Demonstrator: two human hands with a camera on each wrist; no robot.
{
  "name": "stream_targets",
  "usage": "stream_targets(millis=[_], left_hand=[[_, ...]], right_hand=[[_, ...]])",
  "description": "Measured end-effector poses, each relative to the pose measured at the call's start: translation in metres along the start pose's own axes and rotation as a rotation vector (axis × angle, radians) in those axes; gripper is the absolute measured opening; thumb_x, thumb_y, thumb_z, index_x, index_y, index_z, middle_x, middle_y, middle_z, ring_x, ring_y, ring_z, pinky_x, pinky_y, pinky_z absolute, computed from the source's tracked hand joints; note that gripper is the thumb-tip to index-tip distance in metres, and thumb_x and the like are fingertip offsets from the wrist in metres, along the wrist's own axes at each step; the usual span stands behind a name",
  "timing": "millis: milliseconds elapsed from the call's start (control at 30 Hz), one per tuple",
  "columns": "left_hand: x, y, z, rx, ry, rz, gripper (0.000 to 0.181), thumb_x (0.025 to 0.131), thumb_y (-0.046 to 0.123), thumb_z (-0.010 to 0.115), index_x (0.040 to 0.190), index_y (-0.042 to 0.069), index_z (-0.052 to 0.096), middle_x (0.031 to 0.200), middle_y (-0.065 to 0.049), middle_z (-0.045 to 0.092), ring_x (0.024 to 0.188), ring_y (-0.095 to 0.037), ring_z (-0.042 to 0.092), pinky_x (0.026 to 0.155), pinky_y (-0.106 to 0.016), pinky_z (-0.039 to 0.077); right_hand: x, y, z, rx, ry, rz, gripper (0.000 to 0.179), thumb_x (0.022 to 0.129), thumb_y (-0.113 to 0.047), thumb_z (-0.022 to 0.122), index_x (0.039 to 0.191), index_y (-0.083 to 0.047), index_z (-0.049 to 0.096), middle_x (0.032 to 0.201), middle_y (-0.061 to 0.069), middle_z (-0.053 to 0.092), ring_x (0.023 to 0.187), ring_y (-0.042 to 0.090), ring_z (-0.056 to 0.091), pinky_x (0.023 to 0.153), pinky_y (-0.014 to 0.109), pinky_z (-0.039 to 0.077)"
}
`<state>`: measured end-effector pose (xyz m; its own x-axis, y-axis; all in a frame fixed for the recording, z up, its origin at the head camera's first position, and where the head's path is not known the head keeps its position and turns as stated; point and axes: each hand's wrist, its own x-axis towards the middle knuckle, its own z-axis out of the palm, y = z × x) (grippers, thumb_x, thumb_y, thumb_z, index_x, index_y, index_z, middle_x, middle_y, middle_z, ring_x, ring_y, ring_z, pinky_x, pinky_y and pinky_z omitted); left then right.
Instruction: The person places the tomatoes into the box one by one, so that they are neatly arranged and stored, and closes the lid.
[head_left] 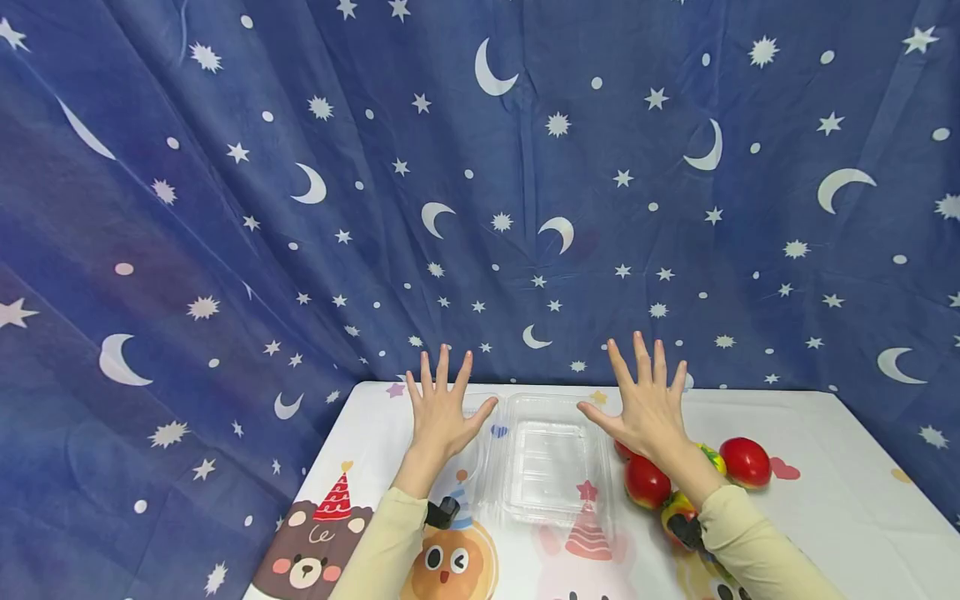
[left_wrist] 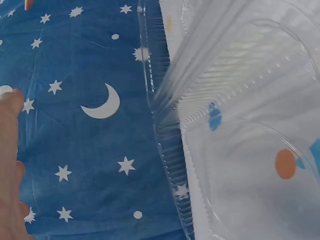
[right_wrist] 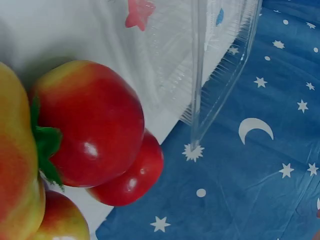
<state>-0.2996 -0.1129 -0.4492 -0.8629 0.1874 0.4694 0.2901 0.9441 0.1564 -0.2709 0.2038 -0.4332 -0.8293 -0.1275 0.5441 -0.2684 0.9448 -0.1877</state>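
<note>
My left hand (head_left: 440, 418) is held up with its fingers spread, over the left half of an opened clear plastic container (head_left: 553, 454). It holds nothing, and its fingers (left_wrist: 9, 150) show along the left edge of the left wrist view. To the right, my right hand (head_left: 649, 418) is spread the same way, nothing in its grasp, beside the container's right half. Under the right wrist lie several glossy fruits: a red one (head_left: 647, 482), another red one (head_left: 746, 462) and a yellow-red one (right_wrist: 17, 160). Green leaves top the nearest red fruit (right_wrist: 92, 125) in the right wrist view.
A white tablecloth (head_left: 817, 517) printed with cartoon animals covers the table. Behind its far edge hangs a blue curtain (head_left: 600, 167) with moons and stars, which continues down the left side. Dark straps with small cameras (head_left: 442, 512) sit at both wrists.
</note>
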Motion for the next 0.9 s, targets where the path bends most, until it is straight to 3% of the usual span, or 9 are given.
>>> stream_targets(millis=[267,467,667,900], left_hand=[[-0.003,-0.010,0.008,-0.052,-0.042,-0.043,0.082,0.091,0.068,0.046,0.158,0.028,0.022,0.165,-0.011,0.007,0.149,-0.040,-0.004,0.110,-0.068,0.000],[-0.004,-0.021,0.018,-0.089,-0.030,-0.046,0.079,0.091,0.064,0.050,0.157,0.025,0.028,0.163,-0.016,0.016,0.148,-0.043,0.003,0.110,-0.068,0.003],[-0.007,-0.035,0.034,-0.114,-0.021,-0.070,0.077,0.091,0.062,0.052,0.155,0.024,0.033,0.161,-0.018,0.022,0.146,-0.045,0.010,0.110,-0.068,0.011],[-0.014,-0.052,0.049,-0.205,-0.073,-0.135,0.073,0.095,0.056,0.052,0.156,0.020,0.033,0.161,-0.020,0.021,0.145,-0.046,0.013,0.108,-0.065,0.023]], right_hand=[[-0.005,0.004,0.002,0.002,-0.022,0.008,0.105,0.076,-0.067,0.066,0.158,-0.020,0.022,0.162,0.022,0.010,0.145,0.049,0.004,0.105,0.075,0.000],[-0.006,0.007,0.004,0.001,-0.026,0.008,0.104,0.076,-0.067,0.066,0.158,-0.020,0.022,0.161,0.023,0.011,0.145,0.050,0.006,0.106,0.073,-0.002],[-0.008,0.009,0.006,-0.009,-0.029,0.010,0.103,0.076,-0.067,0.066,0.158,-0.019,0.024,0.161,0.023,0.014,0.144,0.051,0.009,0.106,0.074,0.000],[-0.011,0.011,0.007,-0.003,-0.052,0.025,0.102,0.077,-0.065,0.067,0.157,-0.017,0.025,0.160,0.025,0.014,0.143,0.052,0.009,0.107,0.073,-0.001]])
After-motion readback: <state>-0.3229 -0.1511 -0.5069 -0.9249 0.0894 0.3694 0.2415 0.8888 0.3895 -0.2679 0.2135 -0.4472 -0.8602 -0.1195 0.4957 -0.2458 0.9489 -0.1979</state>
